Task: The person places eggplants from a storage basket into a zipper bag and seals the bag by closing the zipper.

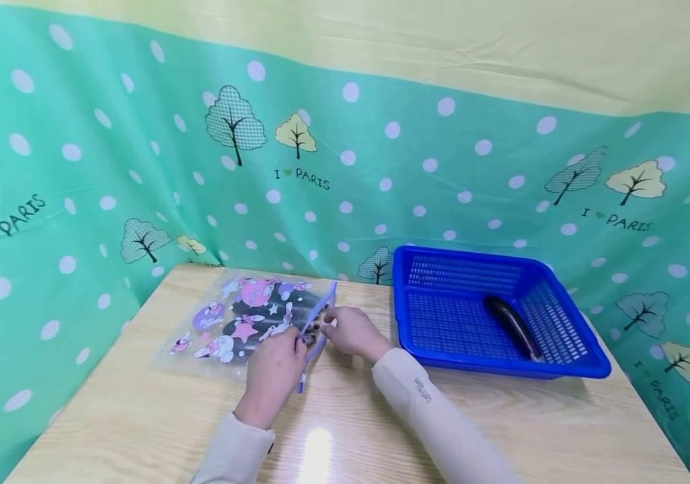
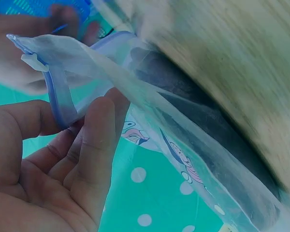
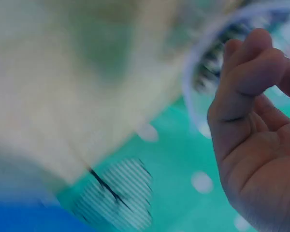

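Observation:
A see-through zip bag (image 1: 218, 336) printed with cartoon figures and stars lies on the table, its purple-edged mouth to the right. Dark, long shapes (image 2: 203, 116) show through its plastic. With thumb and fingers, my left hand (image 1: 275, 373) pinches the near side of the mouth, which gapes in the left wrist view. A white slider (image 2: 35, 62) sits on the zip edge. My right hand (image 1: 354, 333) is right at the mouth, fingers loosely bent; in the right wrist view nothing shows between its fingers (image 3: 232, 96). An eggplant (image 1: 514, 327) lies in a blue basket (image 1: 402, 316).
The basket stands to the right of the bag on the wooden table (image 1: 345, 430). Behind the table and along its sides hangs a green cloth (image 1: 417, 175) with dots and trees. A light glare lies on the table near the front.

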Tool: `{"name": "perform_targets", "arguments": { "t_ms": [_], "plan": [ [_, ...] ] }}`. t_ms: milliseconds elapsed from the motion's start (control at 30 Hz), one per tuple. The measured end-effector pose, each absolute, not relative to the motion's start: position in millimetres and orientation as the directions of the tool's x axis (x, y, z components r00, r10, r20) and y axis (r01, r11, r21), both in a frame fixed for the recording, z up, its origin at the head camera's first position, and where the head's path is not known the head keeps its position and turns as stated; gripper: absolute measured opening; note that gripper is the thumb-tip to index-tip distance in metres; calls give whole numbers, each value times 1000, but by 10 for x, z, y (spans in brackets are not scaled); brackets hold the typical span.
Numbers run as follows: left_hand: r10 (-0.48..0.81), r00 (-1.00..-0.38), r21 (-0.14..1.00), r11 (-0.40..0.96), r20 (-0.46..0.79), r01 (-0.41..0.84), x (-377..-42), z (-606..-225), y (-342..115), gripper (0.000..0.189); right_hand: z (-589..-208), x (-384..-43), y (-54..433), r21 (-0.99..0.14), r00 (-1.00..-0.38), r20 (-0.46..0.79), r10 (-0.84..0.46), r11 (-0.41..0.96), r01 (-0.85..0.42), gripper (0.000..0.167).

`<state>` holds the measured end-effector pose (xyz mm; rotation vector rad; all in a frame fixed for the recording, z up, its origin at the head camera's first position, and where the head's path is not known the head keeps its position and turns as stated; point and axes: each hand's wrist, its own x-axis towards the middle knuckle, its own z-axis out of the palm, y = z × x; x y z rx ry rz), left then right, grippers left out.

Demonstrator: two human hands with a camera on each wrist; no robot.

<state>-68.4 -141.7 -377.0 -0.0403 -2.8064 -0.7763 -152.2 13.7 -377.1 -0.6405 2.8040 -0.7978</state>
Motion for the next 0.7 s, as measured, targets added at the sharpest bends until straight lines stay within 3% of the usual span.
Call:
{"name": "perform_targets", "arguments": {
  "t_ms": [233, 433, 533, 700],
  "plan": [
    [-55, -970, 495, 866, 236, 71, -676, -3797, -1482, 15, -3145, -1324, 615, -539, -897, 0, -442, 756, -372, 31],
    [-75, -951, 458, 886, 301, 75, -699, -3793, -1527, 16, -2743, -1529, 1477, -532, -940, -79, -331, 812, -241, 38],
    [-80, -935, 438, 895, 344, 84, -712, -3786, -1528, 15, -2769, -1734, 1993, -439, -956, -148, -253, 883, -165, 47],
    [-75, -931, 439, 893, 357, 96, -711, -3781, -1487, 16, -3029, -1874, 2817, -170, -953, -297, -66, 985, -15, 26]
  ]
}}
